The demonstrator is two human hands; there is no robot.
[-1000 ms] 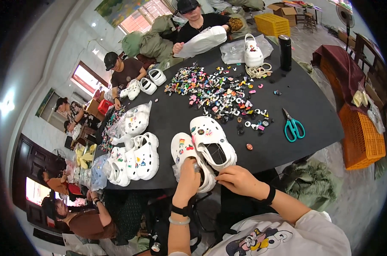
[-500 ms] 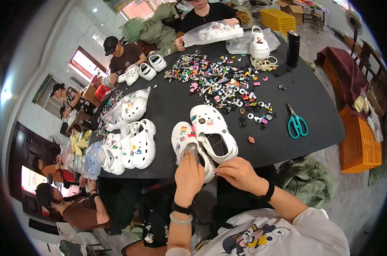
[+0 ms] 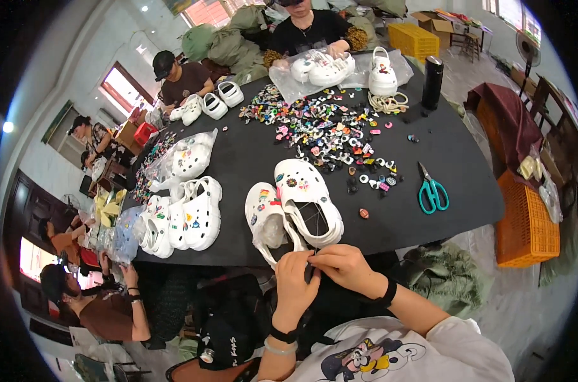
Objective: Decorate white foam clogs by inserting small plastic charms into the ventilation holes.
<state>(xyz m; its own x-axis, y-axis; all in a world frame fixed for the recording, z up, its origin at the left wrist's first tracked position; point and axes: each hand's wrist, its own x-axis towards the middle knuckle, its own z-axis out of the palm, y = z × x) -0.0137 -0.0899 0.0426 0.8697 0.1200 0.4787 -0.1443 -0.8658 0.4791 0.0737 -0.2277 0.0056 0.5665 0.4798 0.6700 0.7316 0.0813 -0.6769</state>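
A pair of white clogs with colourful charms lies near the table's front edge. The left clog (image 3: pixel 258 207) has clear crumpled plastic in its opening; the right clog (image 3: pixel 301 176) overlaps it, with a thin dark line across its opening. Just behind their heel straps, my left hand (image 3: pixel 295 280) and my right hand (image 3: pixel 349 272) meet with fingertips pinched together. Whatever thin thing is between the fingers is too small to make out. Both hands are closed.
Loose shoe charms (image 3: pixel 333 130) spread over the black table (image 3: pixel 391 232). Teal-handled scissors (image 3: pixel 433 191) lie right, a black bottle (image 3: pixel 432 83) beyond. More white clogs (image 3: pixel 199 216) stand left. Across the table, a person (image 3: pixel 308 32) handles bagged clogs (image 3: pixel 330 69).
My left hand has left the plastic in the left clog and come to meet my right hand behind the heels. The person opposite has lowered the bagged clogs.
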